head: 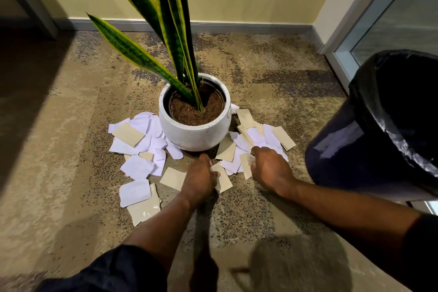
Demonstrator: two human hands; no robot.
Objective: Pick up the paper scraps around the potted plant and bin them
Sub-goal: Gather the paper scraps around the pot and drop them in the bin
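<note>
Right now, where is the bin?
In the head view, the bin stands on the carpet at the far right, beside the glass door, just right of the right hand and the scraps by the white pot.

Legible markings: none.
No text, label or number was readable on the paper scraps (136, 167), pot (194, 135) or bin (369, 149).

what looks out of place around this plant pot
Torn white and tan paper scraps litter the carpet around the front and sides of the white pot, overlapping in loose heaps. The pot stands upright with no soil spilled.
</note>
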